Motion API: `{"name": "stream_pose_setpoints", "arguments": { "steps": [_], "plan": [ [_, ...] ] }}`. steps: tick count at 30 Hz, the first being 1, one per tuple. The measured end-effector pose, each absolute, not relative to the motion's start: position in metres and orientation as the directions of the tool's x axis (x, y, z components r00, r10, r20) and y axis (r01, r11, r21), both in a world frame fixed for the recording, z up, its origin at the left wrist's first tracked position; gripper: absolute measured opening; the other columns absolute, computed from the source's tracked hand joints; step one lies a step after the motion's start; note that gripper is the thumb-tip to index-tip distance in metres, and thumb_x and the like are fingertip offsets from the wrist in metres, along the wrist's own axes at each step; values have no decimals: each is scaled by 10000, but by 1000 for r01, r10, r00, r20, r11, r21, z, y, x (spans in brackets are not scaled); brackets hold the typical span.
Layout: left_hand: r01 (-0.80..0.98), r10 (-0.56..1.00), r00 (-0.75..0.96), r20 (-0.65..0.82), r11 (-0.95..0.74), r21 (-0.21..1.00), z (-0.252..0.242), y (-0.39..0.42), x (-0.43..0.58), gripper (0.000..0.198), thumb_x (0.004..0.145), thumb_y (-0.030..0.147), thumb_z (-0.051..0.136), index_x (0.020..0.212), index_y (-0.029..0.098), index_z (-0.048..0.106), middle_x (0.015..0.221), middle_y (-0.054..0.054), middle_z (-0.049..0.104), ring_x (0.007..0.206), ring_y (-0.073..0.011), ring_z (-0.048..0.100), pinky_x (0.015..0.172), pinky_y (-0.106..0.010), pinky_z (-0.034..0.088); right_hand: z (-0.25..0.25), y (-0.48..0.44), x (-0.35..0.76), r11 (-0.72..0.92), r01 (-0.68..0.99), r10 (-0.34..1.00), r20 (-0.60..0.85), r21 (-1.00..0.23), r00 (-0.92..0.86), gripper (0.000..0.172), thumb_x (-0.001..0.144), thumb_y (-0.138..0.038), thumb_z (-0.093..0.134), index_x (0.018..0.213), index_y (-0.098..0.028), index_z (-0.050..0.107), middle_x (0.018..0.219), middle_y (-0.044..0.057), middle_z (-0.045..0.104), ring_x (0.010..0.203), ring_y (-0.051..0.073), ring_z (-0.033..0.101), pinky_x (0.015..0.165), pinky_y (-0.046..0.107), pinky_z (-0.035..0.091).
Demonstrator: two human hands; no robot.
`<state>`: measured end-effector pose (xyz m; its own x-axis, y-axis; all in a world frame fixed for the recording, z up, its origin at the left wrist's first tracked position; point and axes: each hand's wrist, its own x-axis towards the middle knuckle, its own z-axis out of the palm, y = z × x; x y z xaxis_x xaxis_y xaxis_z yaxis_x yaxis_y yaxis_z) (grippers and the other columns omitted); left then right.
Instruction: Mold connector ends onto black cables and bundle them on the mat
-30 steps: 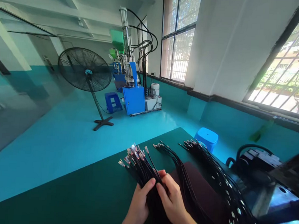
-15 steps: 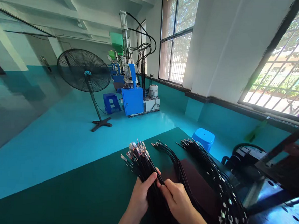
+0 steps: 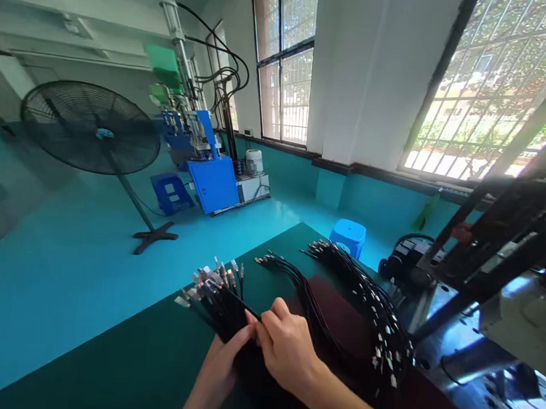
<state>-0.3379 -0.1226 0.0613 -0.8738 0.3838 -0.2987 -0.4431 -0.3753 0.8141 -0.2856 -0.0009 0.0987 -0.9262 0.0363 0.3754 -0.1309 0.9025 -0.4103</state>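
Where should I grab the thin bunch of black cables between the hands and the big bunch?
Probably just behind the tips of the thin bunch: the cables run close together there, below the spread-out ends. I'd reach from above and the left, since the big bunch lies along its right.

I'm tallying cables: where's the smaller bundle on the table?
In the head view, the smaller bundle lies just right of centre, between the right hand and the larger bundle, partly across the maroon mat.
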Motion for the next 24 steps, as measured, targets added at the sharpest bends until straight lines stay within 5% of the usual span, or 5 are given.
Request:
{"name": "stream_pose_setpoints", "arguments": {
  "steps": [5,8,11,15,24],
  "plan": [
    [-484,272,-875,-401,-528,697,57,-125,-333,490,445,288,837,878,161,644,934,-56,638,887,-224,585,701,-237,508,118,-15,-291,963,-207,-160,249,-174,-955,97,816,-213,444,784,-175,527,698,16,601,503,161,517,428,283,151],
    [-484,187,-862,-471,-582,654,53,-123,-334,425,541,234,795,924,157,628,985,-62,625,911,-211,584,710,-223,513,113,-2,-313,885,-394,-381,101,-247,-919,155,812,-298,480,844,-170,562,772,20,642,529,154,539,412,263,209],
    [-510,150,-827,-542,-607,610,47,-121,-339,185,705,127,656,886,132,618,861,-53,631,778,-172,608,663,-245,528,88,38,-354,890,-41,-102,-111,-453,-989,283,840,-437,438,798,-211,604,778,-20,651,688,129,578,537,203,350],
    [-544,214,-795,-568,-665,511,38,-121,-346,90,815,96,507,775,103,587,749,-53,604,707,-162,597,712,-336,535,33,99,-401,878,380,359,-125,-290,-925,467,754,-313,564,1108,-19,480,1101,257,539,1020,343,493,784,410,363],
    [-538,200,-766,-610,-719,440,22,-108,-366,189,777,142,591,647,140,454,553,26,441,494,-96,463,517,-235,463,9,112,-399,908,308,304,-59,-284,-951,426,773,-94,426,1198,-66,417,1068,152,594,953,248,566,800,322,378]
  ]
}}
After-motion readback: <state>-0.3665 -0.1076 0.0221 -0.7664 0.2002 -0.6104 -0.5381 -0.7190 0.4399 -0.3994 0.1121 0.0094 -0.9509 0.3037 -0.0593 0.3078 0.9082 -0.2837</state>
